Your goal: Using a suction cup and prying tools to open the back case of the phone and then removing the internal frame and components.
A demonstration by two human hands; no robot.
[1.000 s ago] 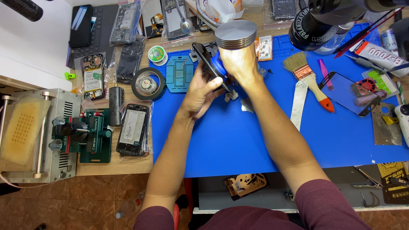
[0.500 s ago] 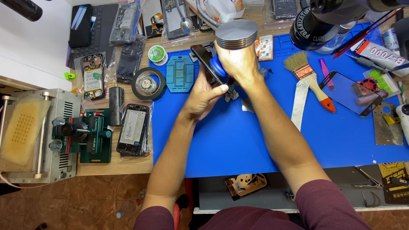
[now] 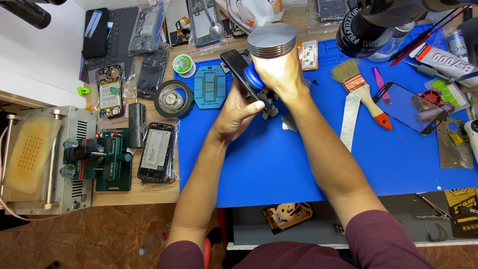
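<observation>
Head view: we look down on our two hands meeting over the far middle of the blue mat (image 3: 298, 169); our left hand (image 3: 238, 112) is curled around the lower edge of a dark phone (image 3: 239, 69), thumb and fingers pressed onto it, holding it tilted with its top end pointing up and to the left; our right hand (image 3: 279, 74) is closed over the phone from the other side, fingers wrapped down, and a blue cup (image 3: 251, 78) sits against the phone's face just under that hand; whether the right hand grips the cup or the phone we cannot tell; a round grey disc (image 3: 272, 40) blocks the view right above the right hand; left of the phone lie a teal block (image 3: 209, 87) on the mat edge and a black tape roll (image 3: 173, 98) on the wooden bench; right of our hands, well apart, lie a brush (image 3: 361, 92) with an orange-tipped handle and a dark glass panel (image 3: 408, 107); on the bench to the left a bagged phone (image 3: 155, 152) lies beside a green clamp (image 3: 112, 159)
</observation>
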